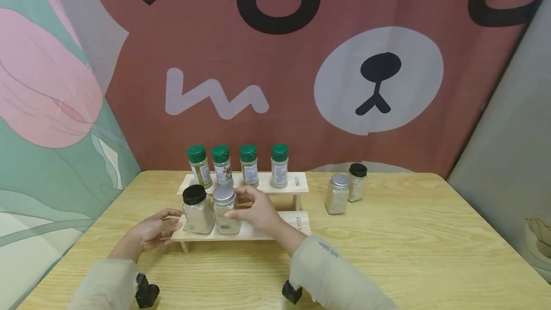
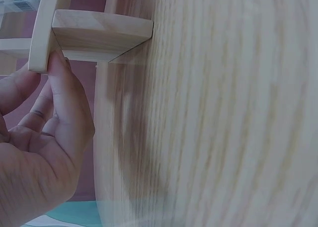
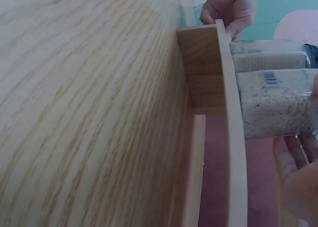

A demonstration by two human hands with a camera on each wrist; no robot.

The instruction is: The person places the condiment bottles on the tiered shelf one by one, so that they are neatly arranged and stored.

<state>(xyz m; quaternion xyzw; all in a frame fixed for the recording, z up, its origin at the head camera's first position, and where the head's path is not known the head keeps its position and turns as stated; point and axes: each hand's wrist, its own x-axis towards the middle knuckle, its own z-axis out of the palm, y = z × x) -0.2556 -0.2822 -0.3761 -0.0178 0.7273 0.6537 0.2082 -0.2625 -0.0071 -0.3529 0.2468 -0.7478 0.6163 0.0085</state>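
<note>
A two-tier wooden spice rack (image 1: 258, 234) stands on the table. My left hand (image 1: 157, 230) pinches the left end of its lower board; the left wrist view shows the thumb and a finger (image 2: 69, 103) on either side of the wood. On that lower tier, a jar with a silver lid (image 1: 227, 226) stands upright, and my right hand (image 1: 259, 210) grips it from the right. Its speckled pale contents show in the right wrist view. Just left of it is a square jar with a black lid (image 1: 200, 216), close beside it on the same board.
Several green-capped shakers (image 1: 280, 171) line the upper tier. To the rack's right, another silver-lidded jar (image 1: 337, 197) and a black-lidded jar (image 1: 358, 185) stand on the wooden table (image 1: 413, 248). A printed curtain (image 1: 292, 61) hangs behind the table's far edge.
</note>
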